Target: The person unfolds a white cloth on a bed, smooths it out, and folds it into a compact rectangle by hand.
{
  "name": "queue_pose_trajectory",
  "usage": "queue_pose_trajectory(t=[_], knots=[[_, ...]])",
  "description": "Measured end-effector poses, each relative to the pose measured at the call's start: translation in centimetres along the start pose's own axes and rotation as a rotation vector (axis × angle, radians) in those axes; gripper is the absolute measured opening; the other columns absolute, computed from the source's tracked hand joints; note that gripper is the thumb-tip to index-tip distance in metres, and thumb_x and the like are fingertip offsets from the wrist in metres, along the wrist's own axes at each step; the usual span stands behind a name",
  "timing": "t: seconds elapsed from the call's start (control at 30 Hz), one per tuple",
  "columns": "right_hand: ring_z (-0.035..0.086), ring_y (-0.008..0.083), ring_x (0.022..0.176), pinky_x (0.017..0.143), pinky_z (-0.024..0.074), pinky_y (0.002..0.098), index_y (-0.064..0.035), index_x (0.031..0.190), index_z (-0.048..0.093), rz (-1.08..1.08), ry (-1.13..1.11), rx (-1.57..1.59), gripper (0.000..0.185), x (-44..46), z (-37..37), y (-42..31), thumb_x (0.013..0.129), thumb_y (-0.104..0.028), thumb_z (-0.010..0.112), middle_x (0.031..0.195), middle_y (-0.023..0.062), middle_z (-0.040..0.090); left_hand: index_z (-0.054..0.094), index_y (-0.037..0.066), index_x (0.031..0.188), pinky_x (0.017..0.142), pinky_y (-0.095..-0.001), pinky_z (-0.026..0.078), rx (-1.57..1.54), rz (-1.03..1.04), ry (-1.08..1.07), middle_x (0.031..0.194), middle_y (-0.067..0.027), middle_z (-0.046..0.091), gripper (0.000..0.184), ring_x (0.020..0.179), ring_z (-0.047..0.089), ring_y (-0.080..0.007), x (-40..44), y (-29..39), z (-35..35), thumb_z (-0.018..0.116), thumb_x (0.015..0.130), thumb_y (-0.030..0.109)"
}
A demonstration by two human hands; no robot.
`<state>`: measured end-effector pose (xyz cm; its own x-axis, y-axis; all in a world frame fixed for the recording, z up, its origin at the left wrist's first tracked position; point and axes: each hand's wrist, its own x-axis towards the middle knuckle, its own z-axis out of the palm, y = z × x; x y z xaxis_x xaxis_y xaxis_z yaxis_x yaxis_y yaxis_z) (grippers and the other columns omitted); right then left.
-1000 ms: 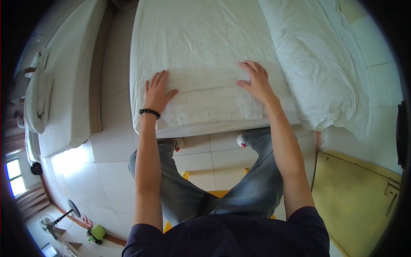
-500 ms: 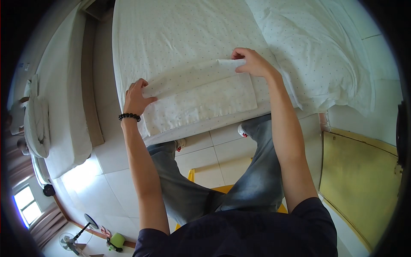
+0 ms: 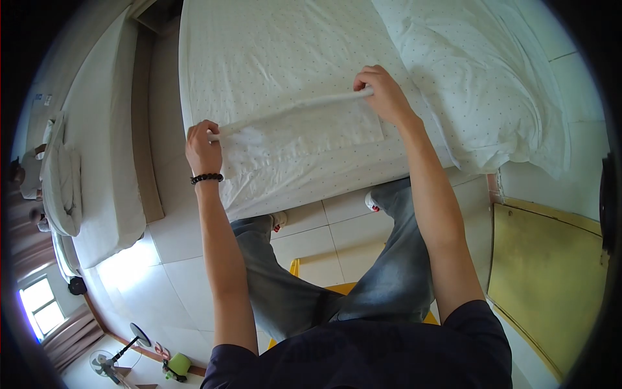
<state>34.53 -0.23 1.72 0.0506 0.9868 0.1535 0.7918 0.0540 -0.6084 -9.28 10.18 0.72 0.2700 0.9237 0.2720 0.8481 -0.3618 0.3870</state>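
A folded white cloth with small dots (image 3: 301,133) lies on the matching dotted sheet (image 3: 278,52), close to the near edge of the bed. My left hand (image 3: 205,148), with a black bead bracelet on the wrist, pinches the cloth's far left corner. At the opposite end my right hand (image 3: 383,94) is closed on the far right corner. Between the two hands the far edge runs as a narrow raised fold, and the rest hangs or lies flat toward me. My thumbs are partly hidden.
A dotted quilt or pillow (image 3: 479,91) lies at the right. Another bed (image 3: 107,175) stands across the tiled floor on the left, with people beyond it. I sit on a yellow chair (image 3: 340,287). A yellow panel (image 3: 547,279) is at the right, a fan (image 3: 103,363) lower left.
Both hands have closed on the far edge, which is now a tight narrow fold. The cloth's near edge has shifted away from me, and my left hand has curled in.
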Motion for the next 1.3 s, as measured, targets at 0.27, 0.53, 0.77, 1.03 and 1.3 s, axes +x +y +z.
queue_pose_trajectory(t=[0.27,0.53,0.77,1.03,1.3], knots=[[0.057,0.0222,0.12,0.109,0.0432,0.0379,-0.0119,0.097,0.069,0.116,-0.243,-0.04,0.029,-0.9,0.5,-0.5,0.076,-0.012,0.089,0.116,-0.0021,0.065,0.07,0.013,0.103,0.113,-0.0446,0.044,0.019,0.104,-0.316,0.13,-0.0051,0.068,0.026,0.129,0.057,-0.0265,-1.6,-0.5,-0.4,0.082,0.082,0.006],[0.056,0.0243,0.124,0.114,0.0389,0.0402,-0.0152,0.123,0.068,0.1,-0.315,-0.131,0.064,-0.6,1.1,-2.0,0.067,-0.02,0.098,0.124,0.0016,0.064,0.067,0.021,0.136,0.123,-0.0512,0.036,-0.091,-0.028,-0.417,0.147,-0.0036,0.062,0.065,0.142,0.051,-0.0269,-1.2,0.8,-0.7,0.094,0.077,0.024],[0.053,0.0281,0.132,0.118,0.0364,0.0419,-0.0167,0.145,0.06,-0.136,-0.245,-0.194,0.089,-1.4,4.5,-5.2,0.065,-0.021,0.098,0.14,0.0053,0.06,0.057,0.022,0.154,0.132,-0.0529,0.023,0.028,0.216,-0.242,0.155,-0.0041,0.058,0.082,0.151,0.045,-0.0288,-2.1,5.0,1.5,0.091,0.081,0.03],[0.048,0.0295,0.144,0.127,0.03,0.0472,-0.0099,0.153,0.052,-0.354,-0.001,-0.34,0.072,-2.9,8.8,-5.1,0.085,-0.003,0.075,0.156,0.0073,0.054,0.046,0.021,0.163,0.133,-0.055,0.021,0.044,0.333,-0.286,0.164,-0.002,0.052,0.077,0.158,0.039,-0.0251,-3.9,5.3,4.0,0.074,0.091,0.018],[0.044,0.03,0.149,0.128,0.0284,0.05,-0.002,0.152,0.05,-0.349,0.12,-0.557,0.059,-5.2,8.2,-4.8,0.095,-0.004,0.061,0.161,0.0115,0.05,0.043,0.018,0.165,0.133,-0.055,0.021,0.171,0.277,-0.066,0.169,-0.0015,0.046,0.068,0.161,0.036,-0.0245,-6.8,5.2,4.2,0.055,0.099,0.005]])
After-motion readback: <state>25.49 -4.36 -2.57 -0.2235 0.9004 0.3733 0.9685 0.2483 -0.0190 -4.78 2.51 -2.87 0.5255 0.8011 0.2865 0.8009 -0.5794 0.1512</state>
